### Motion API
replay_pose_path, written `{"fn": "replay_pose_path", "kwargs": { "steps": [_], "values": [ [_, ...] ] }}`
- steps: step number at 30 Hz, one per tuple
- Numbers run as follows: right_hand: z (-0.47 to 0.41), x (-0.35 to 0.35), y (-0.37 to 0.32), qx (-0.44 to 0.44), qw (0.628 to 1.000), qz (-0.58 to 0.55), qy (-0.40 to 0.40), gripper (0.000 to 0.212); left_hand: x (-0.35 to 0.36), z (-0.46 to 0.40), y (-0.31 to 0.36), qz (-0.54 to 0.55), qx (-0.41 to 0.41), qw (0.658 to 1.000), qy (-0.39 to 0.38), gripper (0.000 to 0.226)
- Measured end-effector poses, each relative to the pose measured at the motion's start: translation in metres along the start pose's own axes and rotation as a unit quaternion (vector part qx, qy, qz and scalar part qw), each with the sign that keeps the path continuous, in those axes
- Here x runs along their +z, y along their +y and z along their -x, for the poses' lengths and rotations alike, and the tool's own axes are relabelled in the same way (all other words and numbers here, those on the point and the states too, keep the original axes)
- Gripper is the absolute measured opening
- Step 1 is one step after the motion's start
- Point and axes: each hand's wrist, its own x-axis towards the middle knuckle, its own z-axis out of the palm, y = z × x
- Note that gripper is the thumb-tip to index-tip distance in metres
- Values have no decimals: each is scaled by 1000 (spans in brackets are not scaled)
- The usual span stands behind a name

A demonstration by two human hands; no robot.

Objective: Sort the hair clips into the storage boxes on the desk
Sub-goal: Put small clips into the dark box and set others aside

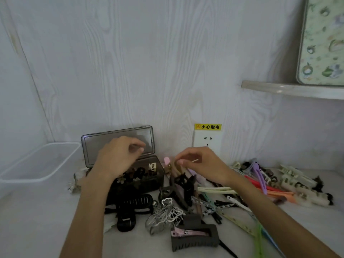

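A smoky grey storage box (pixel 157 180) stands open on the desk, its lid (pixel 119 144) leaning against the wall, with several small dark and cream clips inside. My left hand (pixel 117 157) hovers over the box, fingers curled and slightly apart, nothing visible in it. Just right of the box, my right hand (pixel 199 164) pinches a small thin pale clip (pixel 194 161) between thumb and fingers. A pile of hair clips (pixel 210 200) spreads over the desk in front and to the right. An empty clear plastic box (pixel 28 172) sits at the left.
A wall socket (pixel 207 141) with a yellow warning label is behind my right hand. Black claw clips (pixel 130 209), a silver butterfly clip (pixel 165 213) and a grey rectangular clip (pixel 195 239) lie near the front. Long clips (pixel 290 181) reach the right. A shelf (pixel 290 89) juts out upper right.
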Motion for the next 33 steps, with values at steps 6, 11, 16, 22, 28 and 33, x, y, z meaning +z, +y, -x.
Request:
{"fn": "replay_pose_path", "kwargs": {
  "steps": [6, 11, 16, 22, 28, 33],
  "values": [
    [71, -88, 33, 88, 984, 77, 134, 21, 36, 0, 97, 70, 79, 994, 24, 15],
    [112, -133, 80, 143, 925, 191, 295, 24, 97, -22, 171, 116, 143, 983, -9, 17],
    [120, -143, 106, 190, 927, 226, 231, 20, 177, -35, 202, 51, 190, 958, -210, 31],
    [118, -129, 104, 237, 900, 363, 52, 50, 200, -42, 195, -66, 179, 940, -285, 44],
    [109, -121, 106, 236, 877, 406, 102, 34, 189, -50, 172, -150, 96, 958, -224, 32],
    [106, -114, 97, 191, 876, 411, 167, 23, 189, -49, 173, -121, 98, 974, -165, 35]
  ]
}}
